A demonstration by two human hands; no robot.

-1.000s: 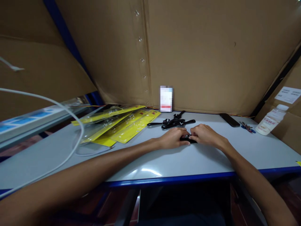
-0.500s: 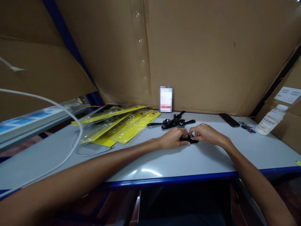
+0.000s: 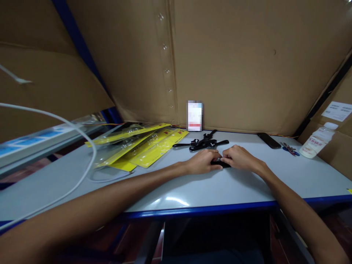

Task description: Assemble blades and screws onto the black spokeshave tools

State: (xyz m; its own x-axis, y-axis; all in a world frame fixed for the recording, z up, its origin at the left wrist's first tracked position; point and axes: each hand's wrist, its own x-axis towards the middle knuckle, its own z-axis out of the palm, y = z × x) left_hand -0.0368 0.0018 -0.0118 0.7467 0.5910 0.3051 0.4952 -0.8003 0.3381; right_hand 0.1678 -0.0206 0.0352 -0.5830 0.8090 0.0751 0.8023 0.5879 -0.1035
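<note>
A black spokeshave [image 3: 226,164] lies low over the table between my hands, mostly covered by fingers. My left hand [image 3: 202,161] is closed around its left part, thumb along the near side. At its middle, the fingers of my right hand [image 3: 238,157] are pinched together on a small silvery part, which they largely hide. Just beyond my hands, several more black spokeshaves [image 3: 205,143] lie crossed in a loose pile, with silvery screws showing at their middles.
Yellow-backed clear blister packs [image 3: 154,148] overlap on the left, beside a white cable [image 3: 92,146]. A lit phone [image 3: 194,116] leans on the cardboard wall [image 3: 233,66]. Toward the right are a dark phone [image 3: 268,140], keys [image 3: 289,149] and a white bottle [image 3: 317,141]. The table has a blue front edge [image 3: 192,212].
My right fingers have shifted slightly left and down, closing over the silvery middle of the spokeshave. My left hand keeps its hold in nearly the same place.
</note>
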